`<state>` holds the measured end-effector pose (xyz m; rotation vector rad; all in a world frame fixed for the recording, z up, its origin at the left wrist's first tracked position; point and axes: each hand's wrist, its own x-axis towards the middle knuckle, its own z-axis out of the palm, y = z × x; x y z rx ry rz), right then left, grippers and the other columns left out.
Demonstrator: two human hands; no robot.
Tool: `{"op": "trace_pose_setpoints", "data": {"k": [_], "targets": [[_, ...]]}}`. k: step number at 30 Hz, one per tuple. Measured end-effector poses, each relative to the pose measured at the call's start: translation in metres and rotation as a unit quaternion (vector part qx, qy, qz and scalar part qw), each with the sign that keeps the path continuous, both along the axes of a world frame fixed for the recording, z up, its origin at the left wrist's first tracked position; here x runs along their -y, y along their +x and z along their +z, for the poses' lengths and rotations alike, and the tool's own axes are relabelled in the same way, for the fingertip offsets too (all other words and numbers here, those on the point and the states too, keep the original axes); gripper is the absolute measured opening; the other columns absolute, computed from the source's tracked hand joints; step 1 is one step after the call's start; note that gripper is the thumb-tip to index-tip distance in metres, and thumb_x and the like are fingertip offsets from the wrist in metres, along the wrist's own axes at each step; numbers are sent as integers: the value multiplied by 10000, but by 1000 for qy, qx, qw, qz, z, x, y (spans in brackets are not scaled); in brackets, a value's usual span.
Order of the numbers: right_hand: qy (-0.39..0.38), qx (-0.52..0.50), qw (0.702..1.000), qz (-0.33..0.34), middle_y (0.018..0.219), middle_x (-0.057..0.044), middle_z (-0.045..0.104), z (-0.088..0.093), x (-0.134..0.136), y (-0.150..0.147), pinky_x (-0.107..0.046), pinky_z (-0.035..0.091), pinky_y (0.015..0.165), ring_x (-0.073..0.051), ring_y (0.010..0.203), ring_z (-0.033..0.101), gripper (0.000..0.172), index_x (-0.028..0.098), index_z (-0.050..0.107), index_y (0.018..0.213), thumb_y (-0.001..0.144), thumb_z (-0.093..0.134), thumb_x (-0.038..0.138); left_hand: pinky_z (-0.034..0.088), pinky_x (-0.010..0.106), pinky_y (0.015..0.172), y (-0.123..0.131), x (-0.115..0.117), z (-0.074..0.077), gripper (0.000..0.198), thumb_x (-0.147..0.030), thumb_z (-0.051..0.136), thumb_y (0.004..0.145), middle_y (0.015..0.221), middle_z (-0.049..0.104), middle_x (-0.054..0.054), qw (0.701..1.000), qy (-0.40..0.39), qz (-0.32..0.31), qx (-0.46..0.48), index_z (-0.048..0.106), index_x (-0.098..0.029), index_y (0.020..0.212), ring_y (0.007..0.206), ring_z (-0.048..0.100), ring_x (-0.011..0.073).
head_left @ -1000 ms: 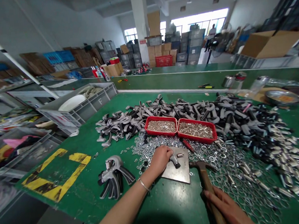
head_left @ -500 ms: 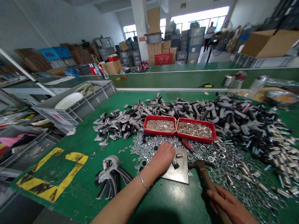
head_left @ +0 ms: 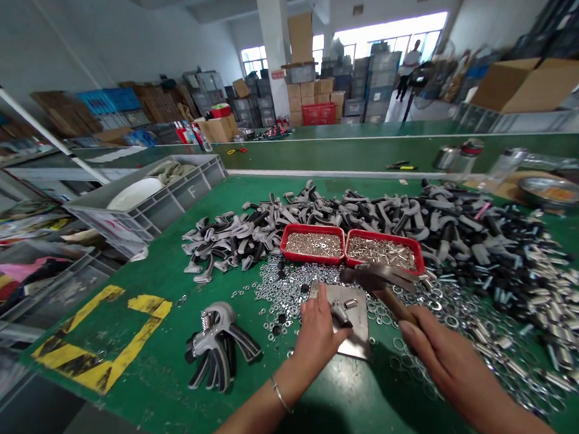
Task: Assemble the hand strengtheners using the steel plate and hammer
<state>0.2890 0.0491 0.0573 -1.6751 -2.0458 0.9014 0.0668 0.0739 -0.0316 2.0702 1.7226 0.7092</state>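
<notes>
My right hand is wrapped round the wooden handle of a claw hammer, its metal head raised over the right side of a steel plate. My left hand lies at the plate's left edge, fingers stretched out and thumb spread apart. Between thumb and fingers, on the plate, is a small metal piece with a black end; whether the hand touches it I cannot tell. Beside it sits a short coil spring. Several spring hand grips are bunched together to the left.
Two red trays of small metal parts stand behind the plate. Loose washers surround it. Grey-and-black handles are heaped behind, metal cylinders at right. A grey crate stands at left; a person is far back.
The hammer has risen from the table beside the plate to above it, with my right hand moving up. My left hand has drawn back from the small metal piece, opening its fingers.
</notes>
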Motion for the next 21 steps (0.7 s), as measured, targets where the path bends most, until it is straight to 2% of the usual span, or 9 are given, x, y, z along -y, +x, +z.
{"op": "trace_pose_setpoints", "data": {"k": [3, 5, 10, 13, 14, 16, 18, 19, 21], "targets": [[-40, 58, 997, 44, 785, -74, 669, -16, -17, -6, -337, 420, 656, -254, 700, 628, 322, 237, 533, 913, 969, 348, 494, 328, 554, 1050, 1, -1, 5, 1067, -326, 761, 754, 1206, 570, 177, 1000, -5, 2, 13, 59, -111, 1528, 1164, 513, 355], [-67, 31, 996, 58, 778, -61, 664, -22, -25, -7, -335, 425, 672, -243, 715, 623, 343, 234, 546, 863, 971, 357, 498, 305, 565, 1068, 1, -1, 6, 1062, -318, 752, 762, 1222, 566, 184, 1000, -12, 0, 23, 51, -115, 1533, 1190, 505, 359], [-59, -113, 992, -25, 665, 6, 591, -21, -11, -12, -295, 430, 621, -185, 635, 562, 410, 235, 579, 831, 964, 365, 558, 271, 577, 1101, 0, 2, 4, 1036, -324, 751, 761, 1288, 537, 212, 998, -16, 4, 56, 98, -96, 1533, 1233, 476, 363], [-78, -136, 984, -87, 635, -2, 602, -36, 4, -9, -305, 466, 582, -195, 603, 581, 469, 221, 622, 877, 961, 334, 581, 310, 560, 1095, -1, 17, 6, 894, -350, 695, 814, 1272, 539, 190, 994, 0, 54, 96, 191, -102, 1510, 1208, 492, 337], [-69, -129, 984, -101, 681, -22, 641, -43, 5, -7, -325, 499, 615, -213, 648, 615, 478, 213, 644, 925, 952, 345, 586, 336, 542, 1088, 0, 24, 8, 832, -346, 668, 837, 1270, 535, 179, 990, 6, 77, 116, 220, -114, 1498, 1205, 498, 322], [6, -102, 988, -114, 895, -84, 713, -55, 4, -5, -414, 537, 795, -268, 858, 660, 492, 208, 677, 1058, 906, 427, 604, 399, 499, 1062, 5, 41, 9, 762, -320, 643, 854, 1281, 518, 162, 981, 17, 106, 160, 247, -143, 1479, 1206, 508, 296], [91, -103, 985, -104, 1147, -120, 689, -59, 0, -10, -499, 451, 1007, -309, 1095, 607, 498, 228, 699, 1119, 845, 527, 605, 444, 472, 1036, 14, 55, 9, 801, -299, 671, 825, 1304, 498, 167, 977, 39, 96, 188, 233, -153, 1480, 1212, 510, 295], [100, -128, 982, -97, 1214, -119, 669, -59, -1, -15, -509, 407, 1062, -316, 1163, 576, 490, 235, 716, 1107, 828, 554, 604, 452, 473, 1032, 18, 60, 9, 836, -296, 692, 807, 1311, 493, 177, 978, 52, 80, 186, 225, -150, 1485, 1216, 508, 305], [33, -211, 971, -107, 1196, -108, 691, -59, 1, -27, -478, 435, 1057, -310, 1173, 590, 469, 233, 746, 1040, 839, 552, 609, 431, 516, 1051, 26, 65, 12, 898, -313, 732, 775, 1318, 494, 206, 985, 74, 40, 153, 224, -127, 1493, 1232, 492, 348]]}}
